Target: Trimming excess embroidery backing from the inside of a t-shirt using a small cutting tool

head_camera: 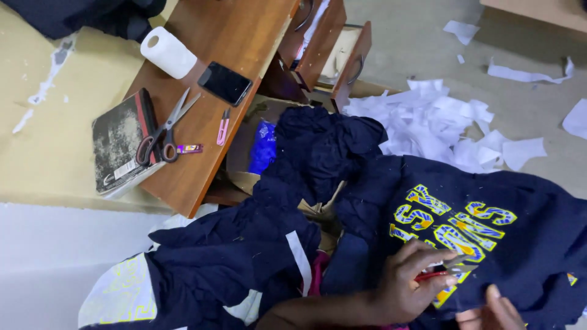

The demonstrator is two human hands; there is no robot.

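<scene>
Right hand (pixel 492 313) cut off by the bottom edge, only fingertips showing; grip impossible to tell. Left hand (pixel 411 282) pinching a thin red-handled tool (pixel 439 274), its kind too small to make out. Yellow-and-blue lettering (pixel 452 225) on the navy garment (pixel 520 238) partly covered by the fingers. Open drawer (pixel 342 52) contents mostly hidden. Blue object (pixel 263 146) under the desk (pixel 220 36) half buried by dark cloth. Dark bundle (pixel 85 15) cropped at the top edge.

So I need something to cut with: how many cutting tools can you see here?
3: large scissors lying across the black notebook on the wooden desk; small pink snips beside them; a red-handled tool in the left hand. More may hide under the navy garments.
</scene>
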